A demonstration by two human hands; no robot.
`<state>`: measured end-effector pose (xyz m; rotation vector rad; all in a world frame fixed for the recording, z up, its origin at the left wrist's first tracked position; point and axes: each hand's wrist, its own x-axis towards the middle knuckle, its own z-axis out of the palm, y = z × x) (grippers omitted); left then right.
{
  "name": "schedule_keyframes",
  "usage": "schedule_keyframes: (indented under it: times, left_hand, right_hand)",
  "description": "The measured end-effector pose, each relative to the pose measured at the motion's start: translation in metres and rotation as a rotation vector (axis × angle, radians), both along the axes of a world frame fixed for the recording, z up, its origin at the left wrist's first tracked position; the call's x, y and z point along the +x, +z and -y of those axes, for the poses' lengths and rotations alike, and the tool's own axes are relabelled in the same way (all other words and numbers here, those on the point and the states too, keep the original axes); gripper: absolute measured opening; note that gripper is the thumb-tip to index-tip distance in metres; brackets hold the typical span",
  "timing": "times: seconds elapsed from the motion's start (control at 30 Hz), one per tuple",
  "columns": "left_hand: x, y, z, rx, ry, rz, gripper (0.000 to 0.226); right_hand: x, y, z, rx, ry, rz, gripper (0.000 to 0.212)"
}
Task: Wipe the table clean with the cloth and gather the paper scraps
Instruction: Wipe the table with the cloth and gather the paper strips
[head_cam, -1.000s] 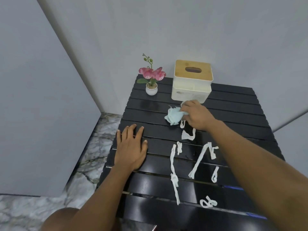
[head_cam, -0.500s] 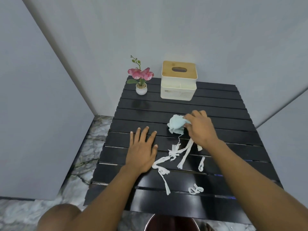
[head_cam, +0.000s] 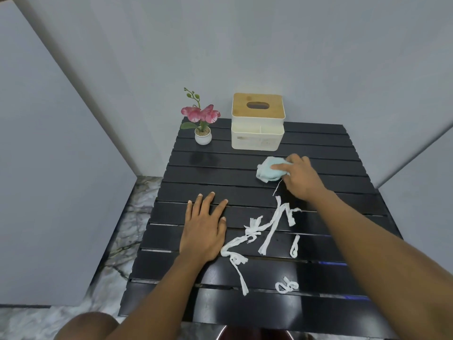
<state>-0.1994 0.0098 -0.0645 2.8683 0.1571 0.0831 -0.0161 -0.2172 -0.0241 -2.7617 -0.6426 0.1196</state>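
cloth (head_cam: 268, 171) bunched under right hand (head_cam: 300, 177)

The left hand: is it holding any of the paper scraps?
No, the left hand lies flat on the table with straight fingers, and the paper scraps lie beside it.

Your left hand (head_cam: 203, 231) is lying flat on the table (head_cam: 220, 173) just left of the paper scraps (head_cam: 253, 230), your right hand (head_cam: 301, 179) is gripping the cloth (head_cam: 265, 172) behind them, the potted flower (head_cam: 203, 137) is sitting at the far edge, left of the tissue box (head_cam: 257, 133)
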Motion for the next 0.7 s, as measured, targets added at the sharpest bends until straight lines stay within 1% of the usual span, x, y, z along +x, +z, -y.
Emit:
schedule_keyframes:
  times: [0.07,0.17,0.27,0.4,0.47,0.53,0.6,0.67,0.7]
  left_hand:
    - [0.000,0.000,0.001,0.007,0.004,-0.003,0.051]
    - [0.001,0.000,0.001,0.020,0.010,-0.008,0.051]
    - [0.001,-0.001,0.000,0.023,0.008,-0.010,0.051]
    - [0.001,0.000,0.000,0.008,0.005,0.003,0.052]
    - [0.001,-0.001,0.000,0.010,0.006,0.000,0.052]
    - [0.000,-0.002,-0.001,0.019,0.005,-0.002,0.053]
    - [0.001,-0.003,-0.001,0.026,0.007,0.002,0.053]
    - [0.001,-0.003,-0.001,0.025,0.007,0.006,0.054]
    - [0.002,-0.004,-0.001,0.026,0.007,0.007,0.054]
  right_hand:
    - [0.004,-0.002,0.000,0.000,-0.055,-0.033,0.041]
    - [0.000,-0.003,0.002,-0.045,-0.006,-0.066,0.043]
    - [-0.010,-0.007,0.011,-0.020,-0.035,0.009,0.038]
    - [-0.030,-0.012,0.038,-0.030,-0.188,0.164,0.028]
    - [-0.042,-0.011,0.054,-0.031,-0.272,0.172,0.025]
    - [-0.058,-0.008,0.068,-0.018,-0.294,0.141,0.024]
    - [-0.075,-0.006,0.079,-0.005,-0.230,0.076,0.025]
    - [-0.089,0.001,0.090,0.075,-0.146,-0.100,0.025]
    - [-0.093,0.006,0.094,0.148,-0.141,-0.201,0.022]
